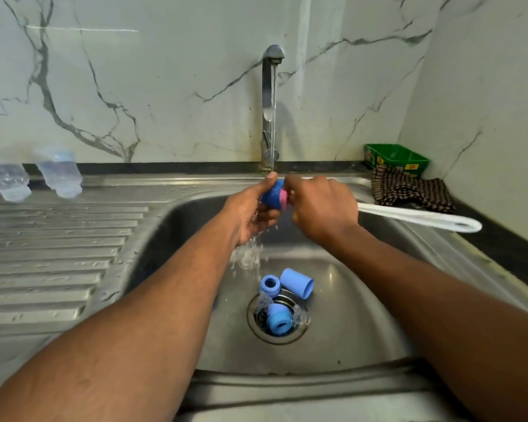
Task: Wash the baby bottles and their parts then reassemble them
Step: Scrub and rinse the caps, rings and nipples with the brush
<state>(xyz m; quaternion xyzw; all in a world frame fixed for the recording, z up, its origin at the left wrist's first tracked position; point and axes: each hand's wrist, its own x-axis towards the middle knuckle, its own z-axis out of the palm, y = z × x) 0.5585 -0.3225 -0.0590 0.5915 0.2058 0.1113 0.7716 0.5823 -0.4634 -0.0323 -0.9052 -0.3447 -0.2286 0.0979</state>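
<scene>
Left hand (250, 208) grips the blue cap (272, 197), right hand (317, 205) works the brush (409, 216) inside; wet plastic could slip toward the drain (278, 336).

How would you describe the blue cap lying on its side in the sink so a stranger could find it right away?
Look into the steel sink, down at the round drain below the running tap. Just above and right of the drain lies the cap. Unlike the two ring-shaped blue collars beside it, it is a plain smooth cup, tipped over, its open mouth facing right.
</scene>
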